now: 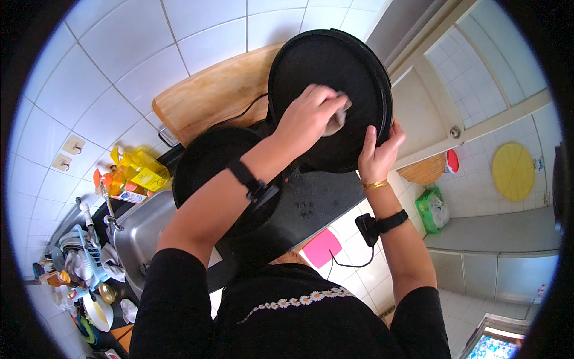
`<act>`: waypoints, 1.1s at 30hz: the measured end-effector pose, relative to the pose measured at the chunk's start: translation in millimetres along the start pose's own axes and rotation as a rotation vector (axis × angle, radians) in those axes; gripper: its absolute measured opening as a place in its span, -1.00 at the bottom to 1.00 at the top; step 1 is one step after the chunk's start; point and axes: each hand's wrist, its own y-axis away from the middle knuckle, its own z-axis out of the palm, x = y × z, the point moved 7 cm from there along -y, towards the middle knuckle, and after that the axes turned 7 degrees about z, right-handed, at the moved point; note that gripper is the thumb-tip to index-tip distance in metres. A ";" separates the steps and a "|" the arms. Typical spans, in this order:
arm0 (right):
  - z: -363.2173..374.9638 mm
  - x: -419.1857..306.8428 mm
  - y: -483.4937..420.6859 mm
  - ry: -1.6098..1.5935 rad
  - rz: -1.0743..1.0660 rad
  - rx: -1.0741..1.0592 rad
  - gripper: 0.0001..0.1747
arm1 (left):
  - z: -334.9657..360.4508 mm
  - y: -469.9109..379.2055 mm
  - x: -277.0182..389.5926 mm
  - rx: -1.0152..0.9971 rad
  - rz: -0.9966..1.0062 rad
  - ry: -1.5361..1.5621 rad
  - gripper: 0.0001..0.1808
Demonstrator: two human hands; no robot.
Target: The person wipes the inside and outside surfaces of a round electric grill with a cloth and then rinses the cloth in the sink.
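A round black pan-shaped plate (309, 63) with a raised rim stands tilted up above the counter. My right hand (380, 150) grips its lower right rim, the thumb on the inner side. My left hand (309, 110) is pressed around a crumpled greyish cloth (336, 122) against the plate's inner surface; hand and cloth are slightly blurred. A second round black plate (219, 148) lies lower on the left, partly hidden under my left forearm. The two look like halves of one electric griddle, though the join is hidden. A black cord (242, 112) runs behind them.
A wooden board (215, 89) leans on the tiled wall behind. Left are a steel sink (150, 231), yellow detergent bottles (145, 168) and a blue dish rack (92, 256). The black countertop (323, 193) ends near my body. A door (430, 103) stands right; a green basket (430, 208) lies beyond.
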 end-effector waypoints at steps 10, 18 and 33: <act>-3.2 -5.3 -0.7 -0.035 -0.088 0.062 -0.38 | 6.0 22.9 -5.2 -0.054 -0.034 -0.019 -0.77; -2.3 1.4 0.6 -0.007 -0.030 0.013 -0.36 | 1.6 -7.0 -1.8 0.003 0.009 -0.017 -0.67; -5.8 -5.0 0.7 0.009 -0.102 0.084 -0.39 | 2.9 0.0 0.6 -0.048 0.033 -0.050 -0.77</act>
